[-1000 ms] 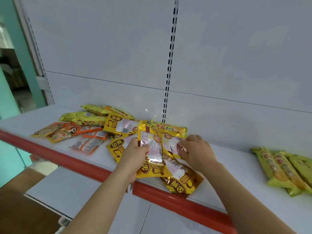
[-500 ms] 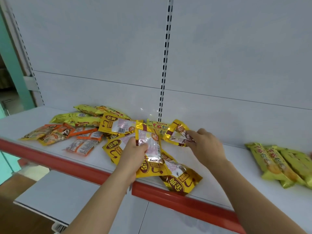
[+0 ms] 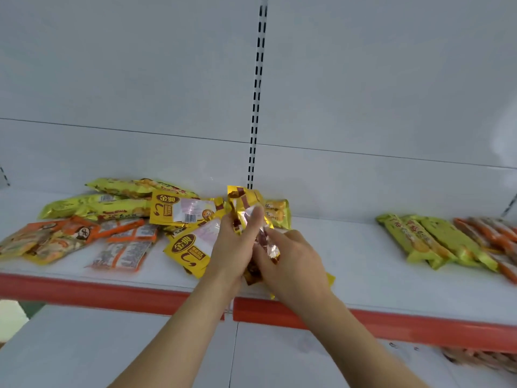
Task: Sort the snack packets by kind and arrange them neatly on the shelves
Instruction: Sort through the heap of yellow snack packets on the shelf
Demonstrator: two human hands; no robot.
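Step in hand: gathering gold packets (image 3: 246, 208) into one bunch, centre frame above shelf (image 3: 349, 247); left hand (image 3: 233, 242) grips bunch, right hand (image 3: 291, 256) pinches its lower end; mixed pile (image 3: 112, 219) centre-left; sorted rows (image 3: 436, 242) right; next: lay bunch flat beside own kind.

A: Non-task items, head view. Back panel (image 3: 363, 79): white, with one horizontal seam across it.

B: Upright (image 3: 256, 88)?

A: A slotted strip with dark slots in a column, running down the panel to the shelf's rear edge, about mid-width.

B: Left edge of view?

A: Floor (image 3: 14, 317) shows in a small patch under the shelf's front left corner; detail blurred. A second slotted strip (image 3: 4, 176) is just visible at the far left.
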